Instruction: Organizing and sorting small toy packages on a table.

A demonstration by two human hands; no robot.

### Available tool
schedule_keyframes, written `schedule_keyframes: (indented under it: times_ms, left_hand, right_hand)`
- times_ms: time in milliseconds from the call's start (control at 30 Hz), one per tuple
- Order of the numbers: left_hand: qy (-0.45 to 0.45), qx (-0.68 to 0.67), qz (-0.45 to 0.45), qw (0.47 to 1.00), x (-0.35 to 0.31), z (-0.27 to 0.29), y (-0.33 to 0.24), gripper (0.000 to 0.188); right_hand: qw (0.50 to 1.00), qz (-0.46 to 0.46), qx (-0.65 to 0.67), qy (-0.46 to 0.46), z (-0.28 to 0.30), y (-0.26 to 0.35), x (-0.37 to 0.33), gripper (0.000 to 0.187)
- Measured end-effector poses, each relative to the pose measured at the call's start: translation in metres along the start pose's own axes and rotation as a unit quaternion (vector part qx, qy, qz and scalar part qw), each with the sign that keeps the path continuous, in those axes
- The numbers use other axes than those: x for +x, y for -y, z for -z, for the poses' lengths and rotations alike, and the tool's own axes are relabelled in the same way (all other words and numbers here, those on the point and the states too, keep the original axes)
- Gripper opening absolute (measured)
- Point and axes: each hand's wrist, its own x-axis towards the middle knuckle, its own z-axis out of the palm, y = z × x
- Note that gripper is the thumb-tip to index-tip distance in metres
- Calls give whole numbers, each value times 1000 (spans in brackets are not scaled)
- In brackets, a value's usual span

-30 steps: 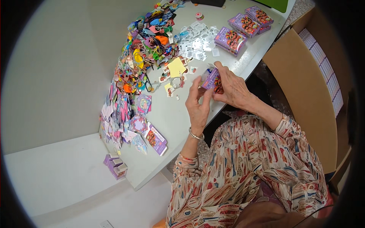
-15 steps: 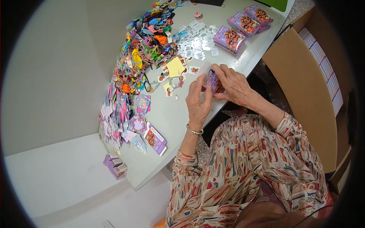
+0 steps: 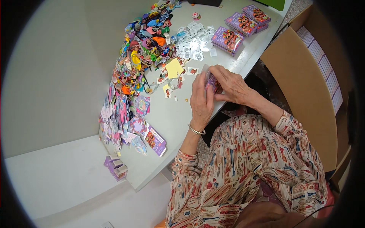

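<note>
Between my two hands, at the table's front edge, is a small purple picture box (image 3: 215, 86) with a clear plastic sleeve (image 3: 205, 70) showing at its far left side. My left hand (image 3: 201, 99) presses along the box's left side, its fingers straight and close together. From the right, my right hand (image 3: 232, 87) curls over the box, with fingers at the far end and thumb at the near end. These fingers hide much of the box. Just left of the hands lie small picture cards (image 3: 192, 71) and a yellow paper square (image 3: 174, 68).
A heap of colourful trinkets (image 3: 146, 45) runs along the wall, above folded paper pieces (image 3: 116, 121). Small labelled clear packets (image 3: 195, 40) lie scattered behind my hands. Finished-looking purple boxes (image 3: 227, 40) stand at the far right. A cardboard carton (image 3: 304, 91) stands open at the right.
My left hand has moved slightly right and closer to my right hand. Its fingers now lie further along the box and sleeve, covering more of them. A small ring now shows on the table.
</note>
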Motion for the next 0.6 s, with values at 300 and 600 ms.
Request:
schedule_keyframes:
  times_ms: [300,600]
  left_hand:
    - [19,69,-83,994,1,8,-5,35]
    - [-27,-104,133,985,20,13,-19,25]
  right_hand:
    - [998,-36,52,3,-7,-5,-1,100]
    - [985,-72,159,4,-8,-3,4,86]
